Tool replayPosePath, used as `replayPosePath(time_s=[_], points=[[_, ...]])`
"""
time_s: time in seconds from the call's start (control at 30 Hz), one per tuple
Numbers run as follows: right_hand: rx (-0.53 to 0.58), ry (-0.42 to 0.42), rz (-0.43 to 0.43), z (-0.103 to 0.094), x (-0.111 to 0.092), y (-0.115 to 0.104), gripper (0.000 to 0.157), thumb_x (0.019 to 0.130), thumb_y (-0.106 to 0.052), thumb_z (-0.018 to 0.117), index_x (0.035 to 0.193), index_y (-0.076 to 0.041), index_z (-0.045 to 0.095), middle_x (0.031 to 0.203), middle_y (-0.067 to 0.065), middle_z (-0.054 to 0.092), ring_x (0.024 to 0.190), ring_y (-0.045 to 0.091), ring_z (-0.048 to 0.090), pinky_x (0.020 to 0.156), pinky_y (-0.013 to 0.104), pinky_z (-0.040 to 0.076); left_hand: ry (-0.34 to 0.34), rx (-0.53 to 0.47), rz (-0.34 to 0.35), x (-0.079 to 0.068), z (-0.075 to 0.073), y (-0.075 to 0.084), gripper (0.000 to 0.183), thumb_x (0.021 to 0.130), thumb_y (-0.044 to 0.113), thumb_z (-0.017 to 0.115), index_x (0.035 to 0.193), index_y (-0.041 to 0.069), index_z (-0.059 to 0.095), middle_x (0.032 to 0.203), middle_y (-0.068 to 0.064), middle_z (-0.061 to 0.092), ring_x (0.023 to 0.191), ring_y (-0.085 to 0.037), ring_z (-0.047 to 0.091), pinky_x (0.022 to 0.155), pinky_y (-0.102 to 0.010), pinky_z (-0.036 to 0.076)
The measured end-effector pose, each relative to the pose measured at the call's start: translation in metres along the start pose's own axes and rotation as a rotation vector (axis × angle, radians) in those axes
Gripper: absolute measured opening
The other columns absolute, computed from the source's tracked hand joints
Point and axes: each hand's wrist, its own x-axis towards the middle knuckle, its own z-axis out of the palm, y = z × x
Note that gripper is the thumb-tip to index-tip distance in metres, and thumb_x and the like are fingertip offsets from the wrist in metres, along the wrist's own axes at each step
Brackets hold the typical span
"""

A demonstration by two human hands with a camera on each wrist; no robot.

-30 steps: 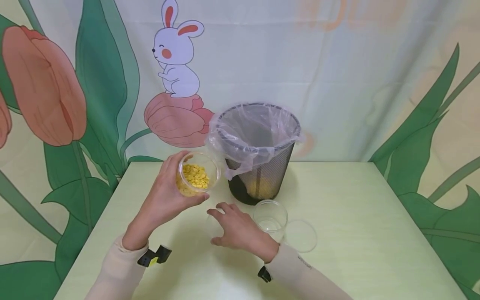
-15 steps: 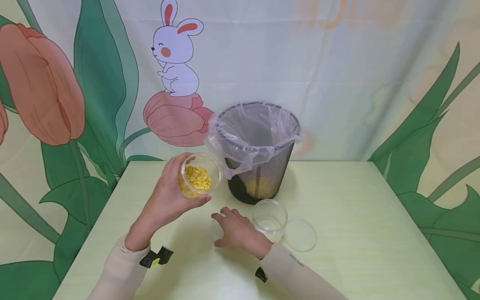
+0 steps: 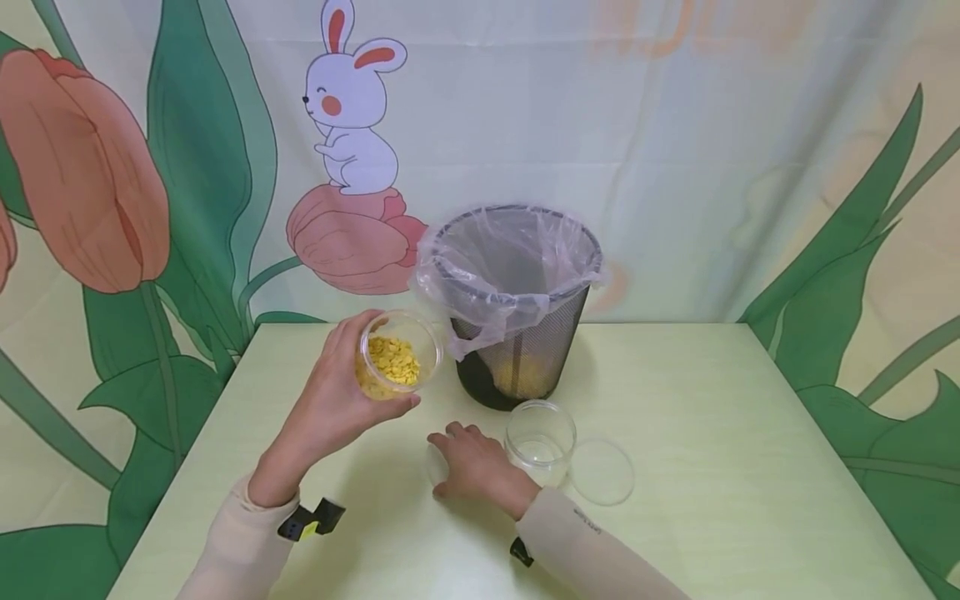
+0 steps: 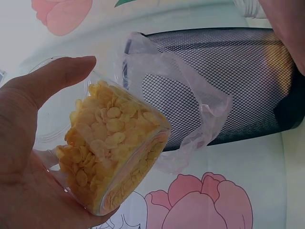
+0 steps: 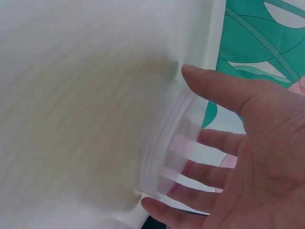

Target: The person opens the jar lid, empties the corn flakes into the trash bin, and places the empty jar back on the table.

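Note:
My left hand (image 3: 330, 404) grips a clear plastic jar (image 3: 427, 367), tilted with its mouth towards the head camera. Yellow corn flakes (image 3: 393, 360) fill its lower part. In the left wrist view, thumb and fingers wrap the jar (image 4: 164, 128) on both sides. Low over the table, my right hand (image 3: 480, 468) holds a clear round lid (image 3: 437, 463) by its edge. The right wrist view has the thumb at one side of that lid (image 5: 164, 138) and the fingers at the other. Just right of this hand stands a second clear jar (image 3: 542, 454), uncovered.
A black mesh bin (image 3: 543, 346) with a pinkish plastic liner (image 3: 480, 312) stands at the back middle, yellowish stuff showing low inside. Another clear lid (image 3: 602, 472) lies flat right of the second jar. A printed curtain (image 3: 675, 167) hangs behind the table (image 3: 750, 450).
My right hand has shifted slightly right and towards me, and the lid has moved with it. The left hand and its jar have stayed almost in place.

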Motion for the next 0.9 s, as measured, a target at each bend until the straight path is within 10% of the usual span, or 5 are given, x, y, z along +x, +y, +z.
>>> replayPosePath(time_s=[0.4, 0.9], points=[[-0.035, 0.005, -0.020, -0.001, -0.002, 0.000, 0.074, 0.077, -0.049, 0.077, 0.142, -0.024, 0.050, 0.141, 0.003, 0.053, 0.125, 0.025, 0.053, 0.092, 0.043, 0.052, 0.008, 0.009, -0.002, 0.000, 0.001, -0.002, 0.105, 0.064, 0.025, 0.091, 0.149, 0.015, 0.030, 0.142, -0.011, 0.041, 0.125, -0.030, 0.044, 0.098, -0.058, 0.049], [-0.031, 0.166, -0.145, -0.049, -0.026, -0.018, 0.067, 0.085, -0.049, 0.069, 0.144, -0.023, 0.049, 0.146, 0.004, 0.050, 0.131, 0.024, 0.052, 0.094, 0.042, 0.052, 0.033, 0.034, 0.014, 0.005, -0.005, -0.002, 0.105, 0.065, 0.025, 0.091, 0.149, 0.013, 0.030, 0.143, -0.013, 0.040, 0.126, -0.032, 0.043, 0.099, -0.060, 0.047]])
